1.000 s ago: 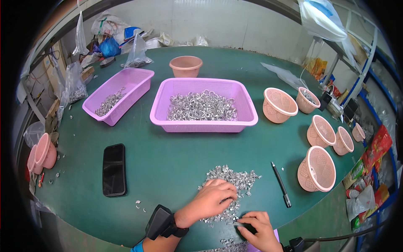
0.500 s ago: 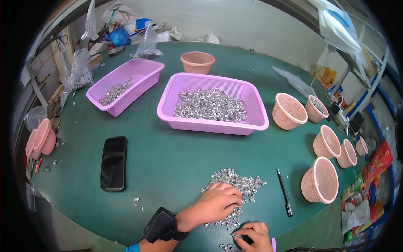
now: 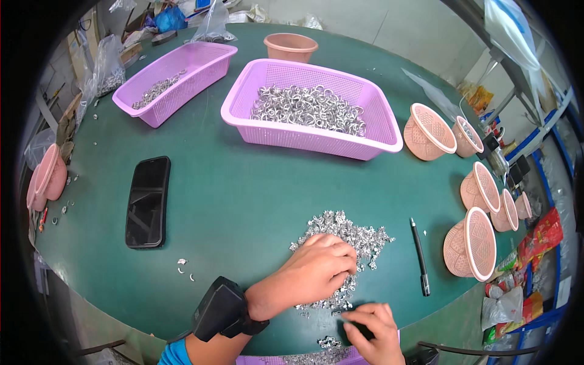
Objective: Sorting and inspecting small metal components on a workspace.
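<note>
A loose heap of small silver metal parts [image 3: 365,240] lies on the green table in front of me. My left hand [image 3: 322,267] rests on the heap with its fingers curled down; the fingertips and whatever they hold are hidden. Nearer the table edge is my right hand [image 3: 374,331], thumb and forefinger apart, with no part visible between them. One small part [image 3: 336,313] lies by its forefinger tip. A little cluster of parts [image 3: 329,342] sits at the edge, above a purple basket [image 3: 255,360] that holds more of them.
A large purple basket [image 3: 316,141] of silver rings stands ahead, with a second purple basket [image 3: 159,112] to its left. Several peach bowls [image 3: 456,246] line the right side. A black phone [image 3: 148,204] lies left and a pen [image 3: 420,258] right.
The view has tipped down, so the scene sits higher and the near purple basket shows more. My right thumb and forefinger have parted. My left hand stays on the heap.
</note>
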The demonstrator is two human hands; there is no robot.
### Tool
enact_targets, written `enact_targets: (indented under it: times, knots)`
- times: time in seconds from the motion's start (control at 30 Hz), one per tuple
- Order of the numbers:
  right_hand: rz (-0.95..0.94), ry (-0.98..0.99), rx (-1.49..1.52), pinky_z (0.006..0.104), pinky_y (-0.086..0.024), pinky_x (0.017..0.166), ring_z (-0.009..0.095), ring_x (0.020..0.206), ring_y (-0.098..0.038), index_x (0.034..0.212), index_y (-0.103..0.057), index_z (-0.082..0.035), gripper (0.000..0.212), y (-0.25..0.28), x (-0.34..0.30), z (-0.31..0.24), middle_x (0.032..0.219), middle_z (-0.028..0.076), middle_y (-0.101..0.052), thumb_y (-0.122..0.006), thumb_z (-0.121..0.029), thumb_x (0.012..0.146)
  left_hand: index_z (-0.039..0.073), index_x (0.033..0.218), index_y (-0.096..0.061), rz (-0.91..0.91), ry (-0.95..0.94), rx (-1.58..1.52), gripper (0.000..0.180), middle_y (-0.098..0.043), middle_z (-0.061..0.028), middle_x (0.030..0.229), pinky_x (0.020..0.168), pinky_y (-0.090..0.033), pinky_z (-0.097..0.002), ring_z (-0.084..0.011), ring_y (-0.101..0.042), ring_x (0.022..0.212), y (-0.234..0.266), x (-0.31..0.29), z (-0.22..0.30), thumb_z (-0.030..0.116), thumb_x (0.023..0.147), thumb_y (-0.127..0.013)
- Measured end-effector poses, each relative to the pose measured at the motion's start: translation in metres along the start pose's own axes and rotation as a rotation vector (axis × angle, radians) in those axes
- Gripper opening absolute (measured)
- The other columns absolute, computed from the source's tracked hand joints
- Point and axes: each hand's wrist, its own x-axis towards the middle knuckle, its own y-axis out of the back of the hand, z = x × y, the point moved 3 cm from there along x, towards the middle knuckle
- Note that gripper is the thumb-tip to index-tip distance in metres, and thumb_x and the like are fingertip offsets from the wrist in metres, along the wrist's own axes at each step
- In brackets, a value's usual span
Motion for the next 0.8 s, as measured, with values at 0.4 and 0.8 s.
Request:
enact_targets:
  times: [0.4,0.8]
  knots:
    - [-0.062,0.031,-0.089,0.0337,-0.04,0.072,0.026,0.08,-0.051,0.089,-0.064,-0.007,0.019,-0.007,0.0,-0.001,0.086,0.009,-0.054,-0.066,-0.005,0.071,0.01,0.08,-0.062,-0.007,0.008,0.002,0.006,-0.056,0.002,0.096,0.088,-0.034,-0.0364,-0.0207,-0.048,0.097,-0.002,-0.002,-0.001,0.011,0.076,-0.057]
    - [0.013,0.005,-0.019,0.0342,-0.04,0.07,0.027,0.078,-0.053,0.083,-0.062,-0.004,0.014,-0.003,0.003,-0.004,0.082,0.01,-0.058,-0.067,-0.004,0.071,0.01,0.08,-0.062,0.01,-0.017,-0.002,0.008,-0.056,0.0016,0.095,0.086,-0.034,-0.036,-0.0205,-0.048,0.097,-0.001,-0.002,-0.001,0.009,0.074,-0.056]
